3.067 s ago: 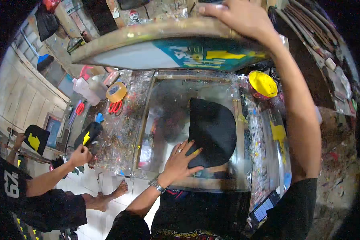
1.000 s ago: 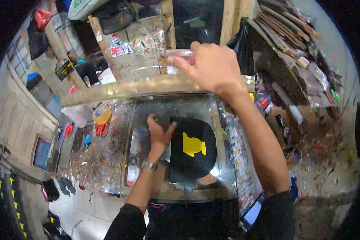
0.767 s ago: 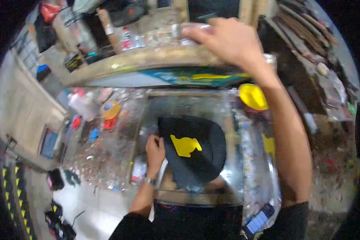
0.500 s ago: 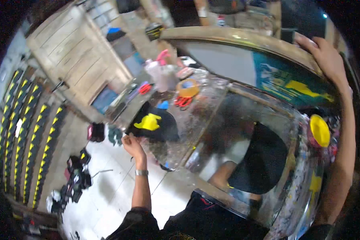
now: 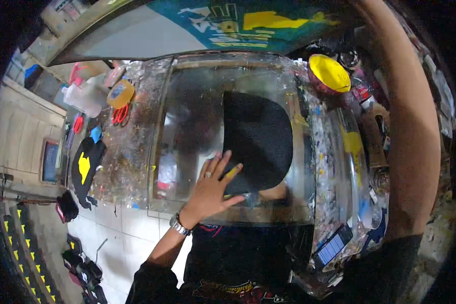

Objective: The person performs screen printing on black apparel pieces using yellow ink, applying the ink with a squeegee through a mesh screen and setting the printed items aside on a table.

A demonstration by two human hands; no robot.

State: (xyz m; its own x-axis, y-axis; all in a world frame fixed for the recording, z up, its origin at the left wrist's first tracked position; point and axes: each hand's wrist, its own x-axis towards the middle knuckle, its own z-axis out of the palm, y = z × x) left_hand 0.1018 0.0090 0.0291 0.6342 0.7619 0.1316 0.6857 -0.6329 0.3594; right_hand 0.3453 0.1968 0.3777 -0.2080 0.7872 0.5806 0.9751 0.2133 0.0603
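Observation:
A black, D-shaped fabric piece (image 5: pixel 261 137) lies on the glass plate (image 5: pixel 187 116) in front of me. My left hand (image 5: pixel 210 190) rests at the piece's lower left edge, its fingers spread and open, with a ring and a wristwatch on it. Some yellow shows beside its fingers. Above the plate, a printing screen (image 5: pixel 131 33) with a teal stencil area and a yellow ink patch is tilted up. My right forearm (image 5: pixel 410 126) reaches up along the right side toward that screen. The right hand itself is beyond the upper edge of the picture.
A bowl of yellow ink (image 5: pixel 329 73) stands right of the plate. To the left are a tape roll (image 5: pixel 120 94), red-handled scissors (image 5: pixel 119 114) and a black piece with a yellow print (image 5: pixel 84 161). A phone (image 5: pixel 333 246) lies near right. Rows of printed pieces (image 5: pixel 23 243) line the left.
My left hand has come from the printed black piece on the left to the black piece on the glass. The view has turned right, and my right hand has left the picture.

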